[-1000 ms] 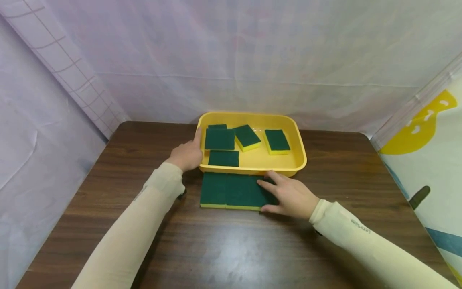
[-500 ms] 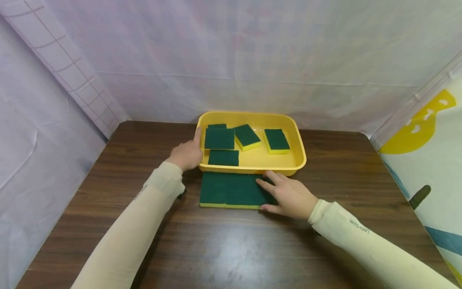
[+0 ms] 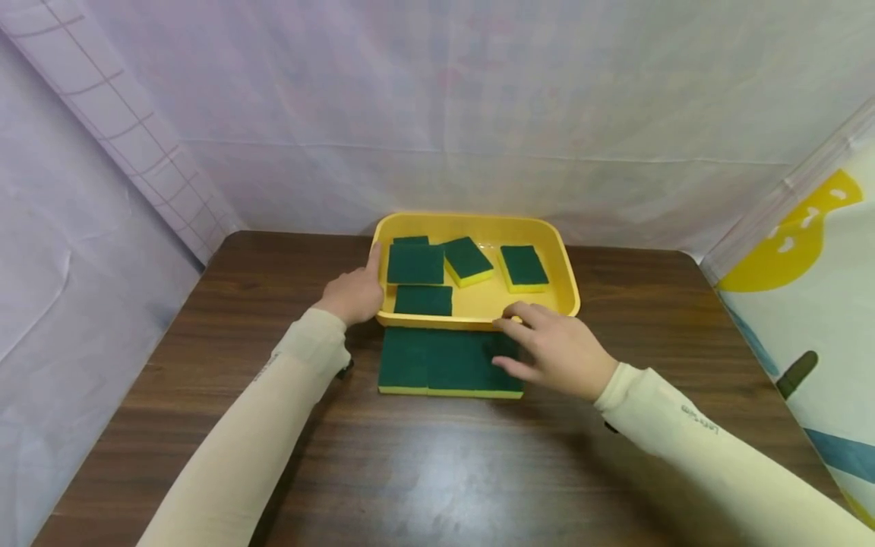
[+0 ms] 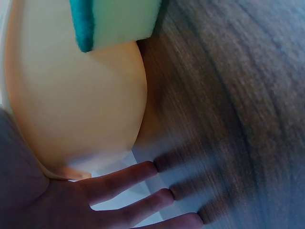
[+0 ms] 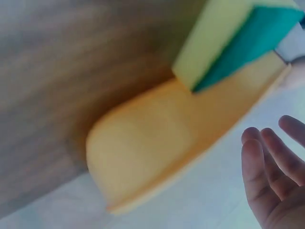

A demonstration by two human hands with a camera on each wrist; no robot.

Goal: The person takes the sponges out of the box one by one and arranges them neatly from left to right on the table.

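On the brown table [image 3: 205,365] stands a yellow tray [image 3: 567,282] holding five green sponges [image 3: 415,264]; just in front of it three more sponges lie side by side in a row [image 3: 437,361]; the left hand [image 3: 352,292] rests against the tray's left wall, fingers straight; the right hand [image 3: 559,348], its grip loose and holding nothing, hovers over the row's right end by the tray's near rim.
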